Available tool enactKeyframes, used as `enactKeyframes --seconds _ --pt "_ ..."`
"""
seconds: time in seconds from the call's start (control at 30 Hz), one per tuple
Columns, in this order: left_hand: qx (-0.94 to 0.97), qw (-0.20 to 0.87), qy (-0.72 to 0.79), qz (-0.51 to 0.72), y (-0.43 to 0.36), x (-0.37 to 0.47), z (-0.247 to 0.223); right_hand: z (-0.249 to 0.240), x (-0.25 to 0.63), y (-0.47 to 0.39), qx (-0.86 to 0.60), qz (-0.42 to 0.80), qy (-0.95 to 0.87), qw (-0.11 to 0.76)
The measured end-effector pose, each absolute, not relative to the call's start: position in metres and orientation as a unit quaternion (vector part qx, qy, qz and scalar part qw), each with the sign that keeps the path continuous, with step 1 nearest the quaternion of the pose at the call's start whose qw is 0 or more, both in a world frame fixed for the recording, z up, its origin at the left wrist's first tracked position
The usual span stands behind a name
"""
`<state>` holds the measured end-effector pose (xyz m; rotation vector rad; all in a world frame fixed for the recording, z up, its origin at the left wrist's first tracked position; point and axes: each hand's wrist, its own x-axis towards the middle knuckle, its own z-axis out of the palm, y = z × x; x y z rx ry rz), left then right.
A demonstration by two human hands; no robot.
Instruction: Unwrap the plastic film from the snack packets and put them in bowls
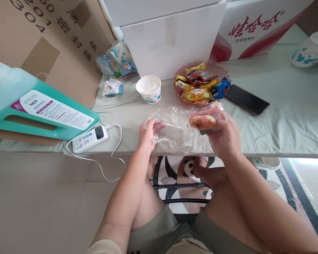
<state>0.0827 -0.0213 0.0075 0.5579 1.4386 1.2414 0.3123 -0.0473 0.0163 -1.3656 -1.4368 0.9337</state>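
Observation:
My left hand [148,134] is closed on the edge of a crinkled clear plastic bag [175,132], which spreads out between my two hands above the cloth-covered table. In my right hand [226,135] is a small wrapped snack [204,121], brownish-yellow behind clear and pinkish film; its exact kind I cannot make out. The bag's right side reaches the snack, and whether they are joined does not show. Just beyond my hands stands a ribbed pinkish bowl [178,93] of several wrapped snacks [197,94]. A white paper cup [149,91] with a blue print is left of it.
A black phone [247,99] lies right of the bowl. At left are a large green-liquid jug [45,106] and a white power bank [90,138] with a looping cable. Boxes [172,46] line the back, and another paper cup [311,49] stands far right.

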Motion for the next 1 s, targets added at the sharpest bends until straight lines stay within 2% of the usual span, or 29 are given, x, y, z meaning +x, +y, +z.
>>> enactKeyframes --seconds 0.1,0.23,0.4,0.5,0.6,0.73,0.9,1.0 --pt "0.253 0.556 0.604 0.512 -0.022 0.081 0.007 0.034 0.323 -0.047 -0.558 0.434 -0.427 0.564" --pt "0.263 0.571 0.600 0.495 -0.022 0.080 0.011 0.051 0.338 -0.032 -0.553 0.440 -0.353 0.612" --pt "0.265 0.585 0.591 0.488 -0.021 0.078 0.016 0.074 0.348 0.027 -0.599 0.375 -0.335 0.623" --pt "0.274 0.583 0.591 0.486 -0.020 0.078 0.017 0.095 0.346 0.065 -0.621 0.356 -0.374 0.590" --pt "0.282 0.588 0.585 0.483 -0.020 0.077 0.019 0.105 0.344 0.073 -0.652 0.283 -0.425 0.561" --pt "0.287 0.612 0.567 0.471 -0.018 0.072 0.021 0.078 0.339 0.036 -0.604 0.235 -0.518 0.558" --pt "0.310 0.665 0.520 0.438 -0.017 0.059 0.019 0.011 0.321 -0.017 -0.560 0.364 -0.528 0.525" --pt "0.320 0.692 0.487 0.426 -0.018 0.052 0.016 -0.009 0.312 -0.029 -0.543 0.457 -0.509 0.488"
